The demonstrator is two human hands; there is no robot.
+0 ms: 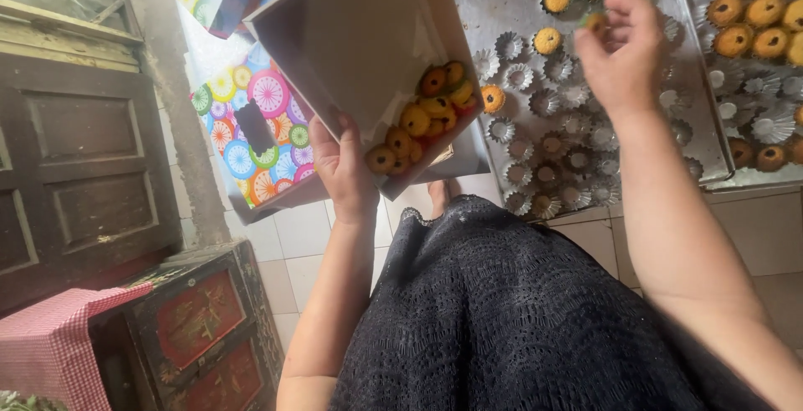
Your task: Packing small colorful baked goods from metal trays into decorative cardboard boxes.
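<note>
Starting at the far left, I see a dark wooden panelled door (79, 152), and near it a red-and-black painted wooden chest (196, 327) with a red-and-white checked cloth (50, 348) draped over its left end. Further right, a sheet printed with bright multicoloured wheels (251, 118) lies on the pale tiled floor (293, 244). My left hand (343, 164) grips the near edge of an open white cardboard box (351, 43), fingers clenched around its wall; the box is tilted so its small round golden-brown cakes (418, 118) slide together into the low near-right corner — which looks like a way of keeping them bunched and the box mouth facing the tray. My dark lace-knit skirt (519, 319) fills the near middle. Just right of the box sits a grey metal baking tray (502, 1) crowded with empty fluted metal moulds (560, 139), a few cakes left at its far end. My right hand (623, 51) hovers over that tray, fingertips pinched on one small cake (595, 22) lifted clear of the moulds. At the far right, a second tray (753, 178) holds more cakes in moulds.
</note>
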